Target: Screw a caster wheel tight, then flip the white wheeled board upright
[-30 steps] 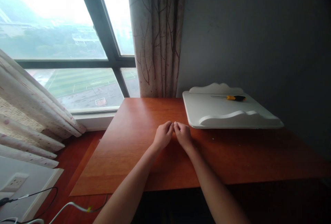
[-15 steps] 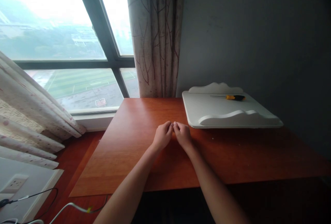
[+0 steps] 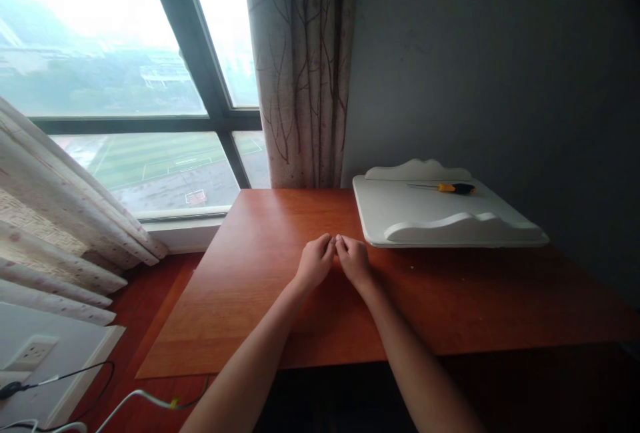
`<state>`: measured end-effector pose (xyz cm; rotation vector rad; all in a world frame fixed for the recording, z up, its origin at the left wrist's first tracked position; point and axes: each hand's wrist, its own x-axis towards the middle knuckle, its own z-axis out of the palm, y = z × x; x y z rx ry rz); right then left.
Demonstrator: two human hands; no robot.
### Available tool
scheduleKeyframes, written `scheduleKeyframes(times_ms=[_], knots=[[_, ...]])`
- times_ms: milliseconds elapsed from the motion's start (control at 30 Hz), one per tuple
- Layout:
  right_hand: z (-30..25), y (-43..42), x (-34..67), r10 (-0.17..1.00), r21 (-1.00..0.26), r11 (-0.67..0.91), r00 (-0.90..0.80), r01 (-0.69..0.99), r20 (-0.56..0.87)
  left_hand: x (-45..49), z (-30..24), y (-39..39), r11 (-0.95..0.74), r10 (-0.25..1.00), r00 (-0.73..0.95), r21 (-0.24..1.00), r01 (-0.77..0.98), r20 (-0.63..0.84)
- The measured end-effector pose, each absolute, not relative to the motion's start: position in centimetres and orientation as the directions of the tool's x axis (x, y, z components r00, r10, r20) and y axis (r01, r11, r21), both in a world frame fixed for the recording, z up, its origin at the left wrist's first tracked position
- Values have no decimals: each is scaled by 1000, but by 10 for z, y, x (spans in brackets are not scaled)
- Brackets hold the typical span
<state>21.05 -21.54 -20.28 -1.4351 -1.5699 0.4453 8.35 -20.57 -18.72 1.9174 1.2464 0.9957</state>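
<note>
My left hand (image 3: pixel 317 261) and my right hand (image 3: pixel 353 260) meet over the middle of the reddish-brown wooden table (image 3: pixel 225 293). Both are closed, fingers curled inward and thumbs side by side at the top. Whatever they may hold is hidden between the fingers. To the right of my right hand lies a white board (image 3: pixel 400 203) with wavy raised edges. On it rests a screwdriver (image 3: pixel 456 188) with a yellow and black handle, its thin shaft pointing left.
A window (image 3: pixel 125 73) and a patterned curtain (image 3: pixel 305 73) stand behind the table, with a grey wall at the right. At lower left are another curtain (image 3: pixel 60 220), a wall socket (image 3: pixel 34 354) and a white cable (image 3: pixel 135 394). Tiny specks dot the table.
My hands keep the same closed pose and place. The view shifts only very slightly; the board and screwdriver stay where they were.
</note>
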Motion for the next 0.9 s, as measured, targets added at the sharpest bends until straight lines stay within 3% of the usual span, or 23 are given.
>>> scheduleKeyframes(times_ms=[900], knots=[[-204,-215,211,915,-770,249,116,588,385,84,-185,-206,-347,932,266,811,471,244]])
